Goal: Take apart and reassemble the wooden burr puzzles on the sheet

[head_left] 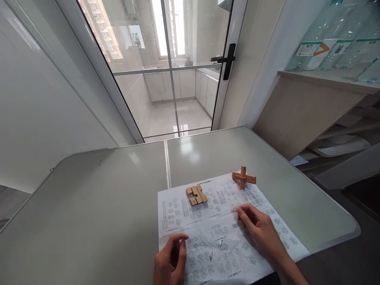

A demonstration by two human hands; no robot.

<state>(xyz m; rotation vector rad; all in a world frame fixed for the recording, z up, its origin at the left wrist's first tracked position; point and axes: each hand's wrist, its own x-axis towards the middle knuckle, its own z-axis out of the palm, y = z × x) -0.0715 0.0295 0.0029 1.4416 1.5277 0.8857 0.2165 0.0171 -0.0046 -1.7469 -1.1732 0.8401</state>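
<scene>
A printed paper sheet (204,225) with rows of small diagrams lies creased on the table. Over its lower left edge is my left hand (172,257), fingers loosely curled and a small gap between thumb and index finger. My right hand (259,231) rests over the sheet's right part, thumb and index tips brought together with nothing visible between them. Beyond the hands, a flat group of notched light wooden pieces (196,195) lies on the paper. A reddish-brown wooden cross puzzle (243,178) of interlocked bars stands at the sheet's far right corner.
The grey-green table (118,206) has a pale seam strip (167,162) across it. Behind its far edge is a glass door (184,95) with a black handle (228,61). A shelf (323,81) on the right carries several large clear bottles (322,51).
</scene>
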